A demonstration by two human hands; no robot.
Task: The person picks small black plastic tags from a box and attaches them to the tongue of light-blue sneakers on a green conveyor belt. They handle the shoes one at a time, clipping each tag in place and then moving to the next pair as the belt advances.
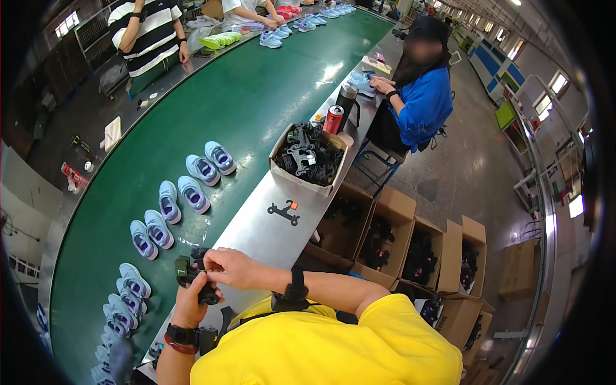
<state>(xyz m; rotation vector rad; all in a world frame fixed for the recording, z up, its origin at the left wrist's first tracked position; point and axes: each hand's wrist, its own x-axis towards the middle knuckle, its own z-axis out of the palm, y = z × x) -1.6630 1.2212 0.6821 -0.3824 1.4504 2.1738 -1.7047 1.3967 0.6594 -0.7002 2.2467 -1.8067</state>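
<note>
Over the near edge of the green belt, my left hand [188,305] is closed around a small bundle of black plastic shoe hangers [208,294] with a dark green piece [184,268] on it. My right hand [236,268] meets it from the right, thumb and fingertips pinched at the bundle. A thin light strand seems to run between the fingers, too small to name surely. On the metal ledge ahead lies one loose black shoe hanger [283,212] with an orange sticker. Beyond it, an open carton [301,182] is heaped with similar black hangers.
Light blue sneakers [169,201] stand in rows on the green conveyor belt [256,122]. A red can [333,119] and a dark tumbler [347,96] stand behind the carton. Several cardboard boxes [393,208] fill the floor at right. A co-worker in blue [420,96] sits farther along; others work across the belt.
</note>
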